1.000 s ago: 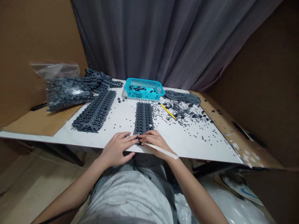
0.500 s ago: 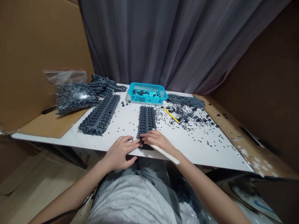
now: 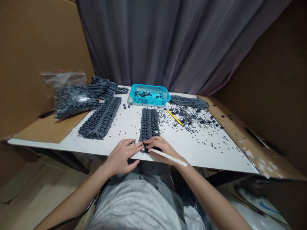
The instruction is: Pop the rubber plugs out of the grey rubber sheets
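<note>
Head view: brace the grey, ring-studded, rubbery sheet [image 3: 149, 123] with the unclenched left hand [image 3: 123, 157], guiding the slim white plastic-looking stick [image 3: 173, 158] the right hand [image 3: 165, 147] grasps.

Makeshift workshop: a white table [image 3: 184, 155] carries scattered dark bits [image 3: 189, 120] beyond the right hand [image 3: 163, 148]. A cardboard panel [image 3: 40, 41] stands left of the left hand [image 3: 122, 157], a brown panel [image 3: 271, 83] right of the right hand. A grey curtain [image 3: 148, 41] hangs beyond both.

A gray ring-studded strip [image 3: 149, 123] lies flat, a white stick [image 3: 170, 157] slanting nearby.
</note>
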The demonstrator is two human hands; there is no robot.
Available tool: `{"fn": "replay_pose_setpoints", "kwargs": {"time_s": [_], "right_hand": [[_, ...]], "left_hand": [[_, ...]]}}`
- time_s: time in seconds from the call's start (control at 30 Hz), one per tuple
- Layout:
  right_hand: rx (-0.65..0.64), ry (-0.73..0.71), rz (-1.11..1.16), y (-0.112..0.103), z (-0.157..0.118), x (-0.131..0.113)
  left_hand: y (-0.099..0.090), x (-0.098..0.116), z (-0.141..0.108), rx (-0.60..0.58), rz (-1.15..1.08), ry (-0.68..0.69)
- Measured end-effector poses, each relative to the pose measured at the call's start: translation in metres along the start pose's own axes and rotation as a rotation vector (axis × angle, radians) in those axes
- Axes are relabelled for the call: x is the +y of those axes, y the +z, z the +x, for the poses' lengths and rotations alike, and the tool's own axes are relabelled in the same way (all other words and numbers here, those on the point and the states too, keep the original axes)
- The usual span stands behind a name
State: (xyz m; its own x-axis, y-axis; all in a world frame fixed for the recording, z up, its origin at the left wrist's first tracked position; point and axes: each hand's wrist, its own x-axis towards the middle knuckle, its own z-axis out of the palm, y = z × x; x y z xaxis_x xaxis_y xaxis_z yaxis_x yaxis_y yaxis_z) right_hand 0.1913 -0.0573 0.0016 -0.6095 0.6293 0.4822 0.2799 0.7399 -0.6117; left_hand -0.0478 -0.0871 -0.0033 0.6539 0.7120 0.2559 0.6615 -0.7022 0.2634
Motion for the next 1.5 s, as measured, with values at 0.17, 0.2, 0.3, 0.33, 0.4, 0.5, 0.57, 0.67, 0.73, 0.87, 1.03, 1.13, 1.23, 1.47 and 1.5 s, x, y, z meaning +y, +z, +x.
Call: {"fn": "replay_pose_setpoints", "kwargs": {"time_s": [0.17, 0.2, 0.3, 0.33, 0.4, 0.5, 0.57, 0.67, 0.73, 0.87, 1.03, 1.13, 1.23, 1.47, 1.5], "right_hand": [[-0.026, -0.003, -0.048, -0.002, -0.001, -0.002], [-0.029, -0.015, -0.069, -0.001, -0.001, -0.001], [-0.038, -0.076, -0.187, 0.001, -0.001, 0.004], [-0.047, -0.117, -0.254, 0.003, -0.001, 0.007], [-0.069, -0.217, -0.407, 0.006, 0.000, 0.012], [-0.120, -0.306, -0.567, 0.008, 0.000, 0.015], [-0.150, -0.302, -0.594, 0.007, 0.001, 0.012], [-0.161, -0.294, -0.592, 0.004, 0.003, 0.005], [-0.160, -0.292, -0.586, 0.003, 0.005, 0.003], [-0.083, -0.242, -0.588, 0.006, 0.010, 0.011], [0.128, -0.079, -0.421, 0.002, 0.011, 0.022], [0.377, 0.180, -0.380, -0.022, 0.005, 0.027], [0.530, 0.419, -0.405, -0.058, -0.004, 0.040], [0.450, 0.480, -0.228, -0.071, -0.002, 0.041], [0.403, 0.428, -0.160, -0.061, 0.002, 0.035]], "left_hand": [[0.000, 0.001, 0.000, 0.003, -0.002, -0.004], [-0.001, 0.001, 0.000, 0.003, -0.002, -0.005], [-0.002, 0.002, 0.001, 0.002, 0.007, 0.005], [-0.002, 0.002, 0.001, 0.001, 0.011, 0.010], [-0.002, 0.002, 0.000, 0.003, 0.015, 0.019], [-0.002, 0.002, 0.000, 0.005, 0.015, 0.026], [-0.002, 0.002, 0.000, -0.001, 0.018, 0.028], [-0.002, 0.002, 0.000, -0.011, 0.022, 0.030], [-0.002, 0.001, 0.000, -0.009, 0.018, 0.034], [-0.002, 0.000, 0.000, -0.010, 0.016, 0.042], [-0.003, 0.001, 0.000, -0.026, 0.029, 0.034], [-0.003, 0.002, 0.000, -0.030, 0.035, 0.034], [-0.003, 0.002, 0.000, -0.011, 0.028, 0.032], [-0.001, 0.002, -0.001, 0.051, -0.015, 0.009], [-0.001, 0.002, -0.001, 0.049, -0.016, -0.004]]}}
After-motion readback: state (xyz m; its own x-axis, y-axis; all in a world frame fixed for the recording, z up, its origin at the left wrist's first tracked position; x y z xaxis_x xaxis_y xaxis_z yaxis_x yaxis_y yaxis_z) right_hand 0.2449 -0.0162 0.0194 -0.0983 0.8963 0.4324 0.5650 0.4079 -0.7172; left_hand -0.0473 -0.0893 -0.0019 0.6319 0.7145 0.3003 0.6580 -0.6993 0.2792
